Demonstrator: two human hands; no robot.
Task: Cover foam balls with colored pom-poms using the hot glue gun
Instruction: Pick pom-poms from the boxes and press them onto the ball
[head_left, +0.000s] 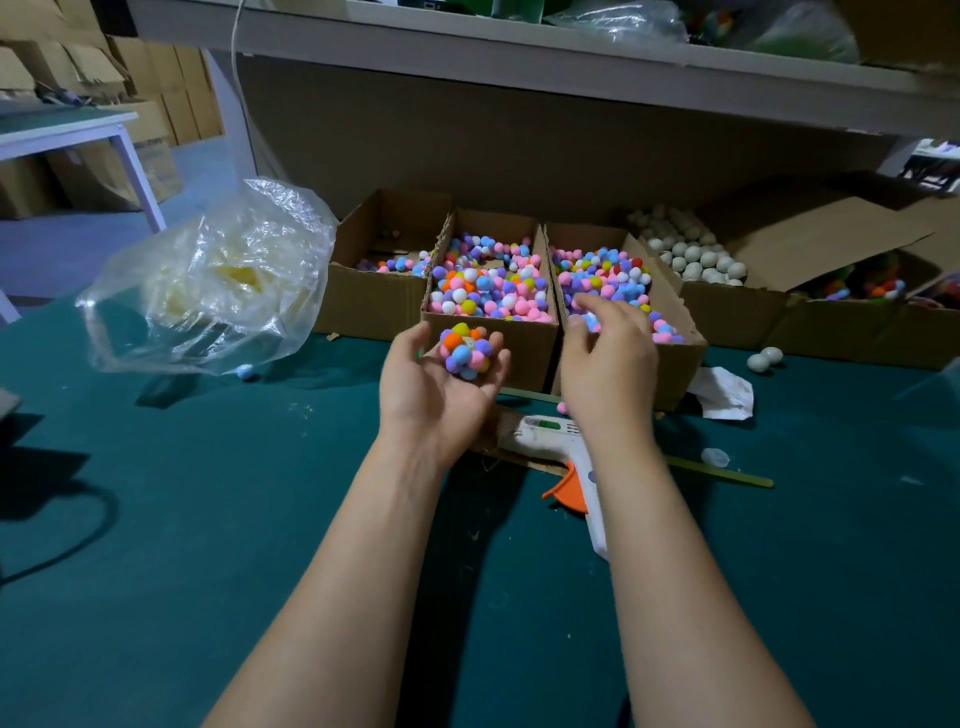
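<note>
My left hand (436, 384) cups a foam ball (465, 351) mostly covered in coloured pom-poms, with a small bare patch showing on top. My right hand (608, 358) reaches into the front of a cardboard box of pom-poms (675, 364), fingers curled over the pom-poms; whether it holds one is hidden. A second box of mixed pom-poms (488, 332) sits just behind the ball. The white hot glue gun (550, 434) with an orange trigger lies on the green table, under my right wrist. Bare white foam balls (696, 254) fill a box at the back right.
A crumpled clear plastic bag (218, 280) stands at the left. A third box (374, 296) holds a few pom-poms. Two loose foam balls (763, 358), white paper (727, 392) and a thin green stick (727, 475) lie at the right. A low shelf (519, 47) overhangs the boxes.
</note>
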